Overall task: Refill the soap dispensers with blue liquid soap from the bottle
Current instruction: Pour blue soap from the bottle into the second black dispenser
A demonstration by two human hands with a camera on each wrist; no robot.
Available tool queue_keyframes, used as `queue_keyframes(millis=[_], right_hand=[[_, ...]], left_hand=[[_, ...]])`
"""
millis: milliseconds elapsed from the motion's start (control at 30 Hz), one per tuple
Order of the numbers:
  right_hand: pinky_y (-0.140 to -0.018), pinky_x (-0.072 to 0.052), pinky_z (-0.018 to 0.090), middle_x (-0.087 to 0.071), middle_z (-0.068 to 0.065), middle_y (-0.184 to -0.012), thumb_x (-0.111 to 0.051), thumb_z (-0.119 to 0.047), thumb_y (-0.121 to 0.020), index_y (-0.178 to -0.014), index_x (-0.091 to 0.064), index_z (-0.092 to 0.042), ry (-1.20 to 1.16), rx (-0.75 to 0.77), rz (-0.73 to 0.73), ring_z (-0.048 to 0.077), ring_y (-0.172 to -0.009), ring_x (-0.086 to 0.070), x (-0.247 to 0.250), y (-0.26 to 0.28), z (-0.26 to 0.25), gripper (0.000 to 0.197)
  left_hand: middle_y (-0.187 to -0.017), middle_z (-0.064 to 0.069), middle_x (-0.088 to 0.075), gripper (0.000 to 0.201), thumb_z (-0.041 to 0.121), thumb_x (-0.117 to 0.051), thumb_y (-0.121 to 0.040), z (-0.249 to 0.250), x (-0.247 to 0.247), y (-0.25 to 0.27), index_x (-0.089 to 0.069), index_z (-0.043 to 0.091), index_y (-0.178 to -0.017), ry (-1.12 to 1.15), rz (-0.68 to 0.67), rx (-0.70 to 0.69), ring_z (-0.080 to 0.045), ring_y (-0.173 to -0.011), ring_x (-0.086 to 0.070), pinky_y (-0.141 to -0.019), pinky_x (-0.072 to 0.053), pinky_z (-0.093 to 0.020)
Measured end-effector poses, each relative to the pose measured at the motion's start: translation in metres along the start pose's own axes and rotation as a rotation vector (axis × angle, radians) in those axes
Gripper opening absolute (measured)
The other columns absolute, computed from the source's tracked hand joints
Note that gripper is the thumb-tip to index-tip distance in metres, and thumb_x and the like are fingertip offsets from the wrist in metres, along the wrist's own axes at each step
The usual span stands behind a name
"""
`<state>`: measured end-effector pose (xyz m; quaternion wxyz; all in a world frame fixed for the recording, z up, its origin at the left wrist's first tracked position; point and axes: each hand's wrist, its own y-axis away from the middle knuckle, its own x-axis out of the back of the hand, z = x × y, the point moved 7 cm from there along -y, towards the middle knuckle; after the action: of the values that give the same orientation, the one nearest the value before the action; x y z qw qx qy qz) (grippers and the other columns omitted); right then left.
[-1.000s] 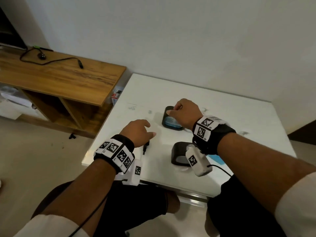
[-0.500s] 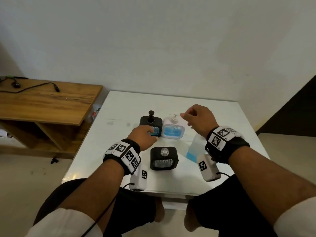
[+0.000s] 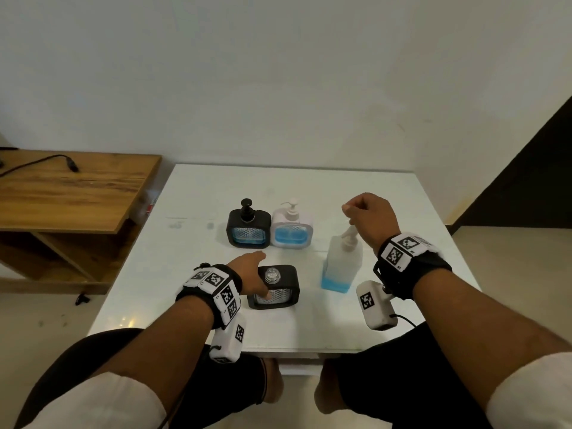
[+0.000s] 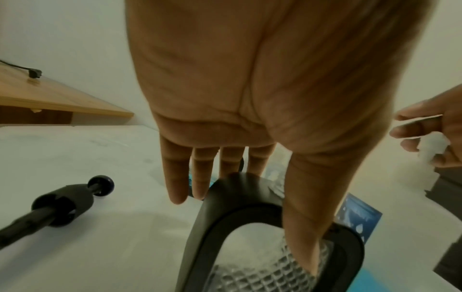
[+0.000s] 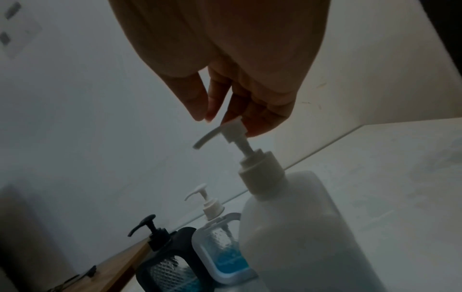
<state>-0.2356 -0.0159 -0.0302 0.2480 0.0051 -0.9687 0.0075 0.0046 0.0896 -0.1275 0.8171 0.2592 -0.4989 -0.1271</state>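
A black dispenser [image 3: 275, 294] with its neck uncapped stands near the front of the white table [image 3: 387, 193]. My left hand [image 3: 251, 274] holds it, thumb on the mesh front and fingers behind, as the left wrist view shows for the left hand [image 4: 245, 235] and the dispenser [image 4: 240, 209]. Its removed black pump [image 4: 62, 205] lies on the table to the left. The refill bottle [image 3: 342, 261] has a little blue soap at the bottom. My right hand [image 3: 351, 217] pinches its pump head [image 5: 233, 126] from above. The right hand [image 5: 225, 122] has curled fingers.
At the back stand a black pump dispenser [image 3: 247, 227] and a white one [image 3: 292, 229], side by side, both holding blue soap. A wooden bench [image 3: 77, 193] with a cable [image 3: 40, 161] sits left of the table. A wall is close behind.
The head view has swung up and right. My left hand came back from the far black dispenser to the near one. My right hand moved right onto the refill bottle's pump.
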Motion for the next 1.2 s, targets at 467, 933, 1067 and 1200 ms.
queue_keyframes(millis=[467, 933, 1067, 1200], right_hand=[[-0.070, -0.043, 0.029, -0.066, 0.001, -0.083, -0.051, -0.049, -0.098, -0.080, -0.068, -0.013, -0.117, -0.197, -0.086, 0.019, -0.078, -0.058, -0.030, 0.021, 0.060, 0.044], [-0.083, -0.038, 0.036, -0.065, 0.006, -0.078, -0.039, -0.057, -0.100, -0.061, -0.058, -0.016, -0.068, -0.176, -0.107, 0.027, -0.081, -0.059, -0.063, 0.020, 0.052, 0.060], [-0.087, -0.044, 0.042, -0.065, 0.007, -0.075, -0.042, -0.065, -0.094, -0.059, -0.057, -0.015, -0.128, -0.189, -0.096, 0.030, -0.078, -0.060, -0.075, 0.030, 0.047, 0.062], [-0.081, -0.049, 0.042, -0.070, 0.015, -0.073, -0.036, -0.084, -0.076, -0.069, -0.066, -0.001, -0.137, -0.143, -0.113, 0.032, -0.076, -0.065, -0.086, 0.043, 0.042, 0.089]], left_hand=[[-0.108, 0.002, -0.064, 0.038, 0.031, -0.070, -0.078, 0.034, 0.017, 0.023, -0.055, 0.021, -0.112, -0.043, 0.162, -0.168, -0.016, -0.095, -0.059, -0.085, -0.050, -0.032], [-0.102, 0.000, -0.066, 0.041, 0.038, -0.065, -0.078, 0.084, 0.042, 0.050, -0.058, 0.019, -0.113, -0.113, 0.318, -0.340, -0.020, -0.094, -0.061, -0.085, -0.052, -0.039], [-0.086, 0.004, -0.064, 0.026, 0.041, -0.061, -0.077, 0.093, 0.050, 0.054, -0.060, 0.021, -0.094, -0.224, 0.299, -0.366, -0.018, -0.081, -0.059, -0.074, -0.053, -0.036], [-0.084, 0.005, -0.062, 0.027, 0.045, -0.059, -0.078, 0.095, 0.062, 0.057, -0.060, 0.023, -0.095, -0.377, 0.296, -0.362, -0.016, -0.078, -0.056, -0.073, -0.053, -0.035]])
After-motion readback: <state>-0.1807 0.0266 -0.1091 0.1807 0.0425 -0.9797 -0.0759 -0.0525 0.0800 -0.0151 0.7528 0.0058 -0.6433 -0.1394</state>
